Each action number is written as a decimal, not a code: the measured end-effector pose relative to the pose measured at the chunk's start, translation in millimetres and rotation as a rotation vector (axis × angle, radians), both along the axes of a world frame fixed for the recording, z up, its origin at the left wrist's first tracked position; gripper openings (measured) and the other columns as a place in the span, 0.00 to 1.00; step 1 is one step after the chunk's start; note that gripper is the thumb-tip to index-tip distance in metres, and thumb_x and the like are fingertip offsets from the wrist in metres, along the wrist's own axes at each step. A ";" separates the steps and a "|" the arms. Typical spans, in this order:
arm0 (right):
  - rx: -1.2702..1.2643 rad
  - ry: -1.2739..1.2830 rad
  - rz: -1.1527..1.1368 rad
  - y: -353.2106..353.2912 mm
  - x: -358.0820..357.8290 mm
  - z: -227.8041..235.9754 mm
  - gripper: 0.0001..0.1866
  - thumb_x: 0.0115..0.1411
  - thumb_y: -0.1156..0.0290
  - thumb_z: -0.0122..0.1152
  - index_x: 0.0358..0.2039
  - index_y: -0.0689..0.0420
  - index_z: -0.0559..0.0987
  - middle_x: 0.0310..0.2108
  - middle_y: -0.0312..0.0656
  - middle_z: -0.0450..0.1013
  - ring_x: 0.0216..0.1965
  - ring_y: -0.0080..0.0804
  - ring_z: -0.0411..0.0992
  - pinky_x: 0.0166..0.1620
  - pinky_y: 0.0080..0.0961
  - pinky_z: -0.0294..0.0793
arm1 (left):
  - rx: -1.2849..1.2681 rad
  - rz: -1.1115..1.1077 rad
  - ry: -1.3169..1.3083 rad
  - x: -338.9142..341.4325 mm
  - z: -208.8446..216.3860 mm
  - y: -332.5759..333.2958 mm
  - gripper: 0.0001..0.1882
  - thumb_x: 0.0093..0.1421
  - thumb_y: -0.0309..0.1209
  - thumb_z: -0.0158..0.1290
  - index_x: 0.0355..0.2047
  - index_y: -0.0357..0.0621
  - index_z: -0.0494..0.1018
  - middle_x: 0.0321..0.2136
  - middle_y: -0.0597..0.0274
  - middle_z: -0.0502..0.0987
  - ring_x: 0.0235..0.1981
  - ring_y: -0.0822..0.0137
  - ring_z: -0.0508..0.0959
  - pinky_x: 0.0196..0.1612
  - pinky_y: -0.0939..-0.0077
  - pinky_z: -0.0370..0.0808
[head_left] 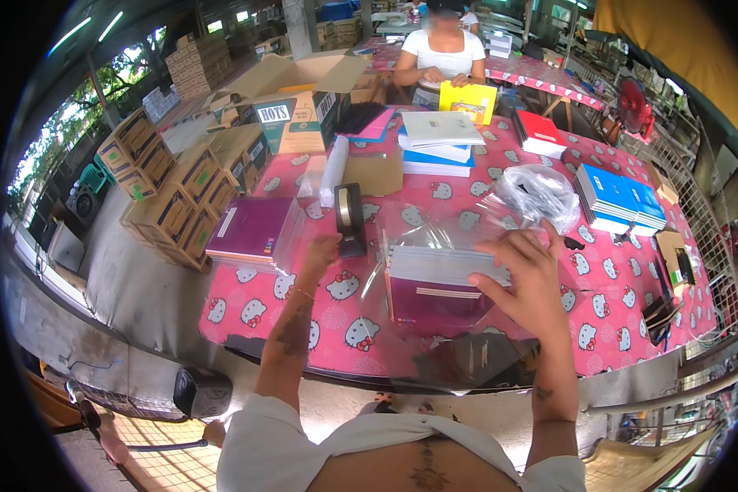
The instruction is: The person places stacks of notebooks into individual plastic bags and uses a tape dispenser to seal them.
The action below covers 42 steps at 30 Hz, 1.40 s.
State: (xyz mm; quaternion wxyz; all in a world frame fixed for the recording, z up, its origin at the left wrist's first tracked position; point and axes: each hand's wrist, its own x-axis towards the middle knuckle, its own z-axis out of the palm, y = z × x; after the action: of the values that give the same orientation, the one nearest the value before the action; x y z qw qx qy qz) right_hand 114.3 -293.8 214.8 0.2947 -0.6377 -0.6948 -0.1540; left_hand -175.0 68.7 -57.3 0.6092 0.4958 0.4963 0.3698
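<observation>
A stack of purple notebooks (435, 305) lies in front of me, with clear plastic film (422, 215) around it and spreading beyond its far side. My right hand (523, 271) rests on the right side of this stack, fingers spread and thumb stretched over the wrapped edges. At the near end of a black tape dispenser (350, 220), my left hand (324, 252) has its fingers drawn together in a pinch. Whatever sits between those fingertips is too small to make out. Left of that hand stands another stack of purple notebooks (254, 231), which looks wrapped in film.
A pink patterned cloth (344, 287) covers the table. Beyond are blue-and-white stacks (439, 160), a red stack (539, 134), crumpled plastic (537, 197) and blue books (619, 199). An open carton (299, 115) stands back left. Across the table, a person (443, 61) holds a yellow book (467, 102).
</observation>
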 end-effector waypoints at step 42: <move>0.149 0.790 -0.015 -43.2 72.0 -58.1 0.40 0.41 0.52 0.80 0.49 0.59 0.71 0.46 0.42 0.69 0.54 0.45 0.66 0.59 0.40 0.60 | 1.111 -0.985 -0.042 126.5 238.6 -114.7 0.07 0.61 0.35 0.61 0.39 0.53 0.84 0.66 0.57 0.60 0.68 0.59 0.56 0.68 0.57 0.52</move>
State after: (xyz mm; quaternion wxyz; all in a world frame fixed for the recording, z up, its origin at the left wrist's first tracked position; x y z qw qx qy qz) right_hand 186.3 -337.1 156.7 0.5835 -0.6296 -0.5104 0.0508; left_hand -48.5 -46.0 181.4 0.3733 0.8889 -0.0554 0.2596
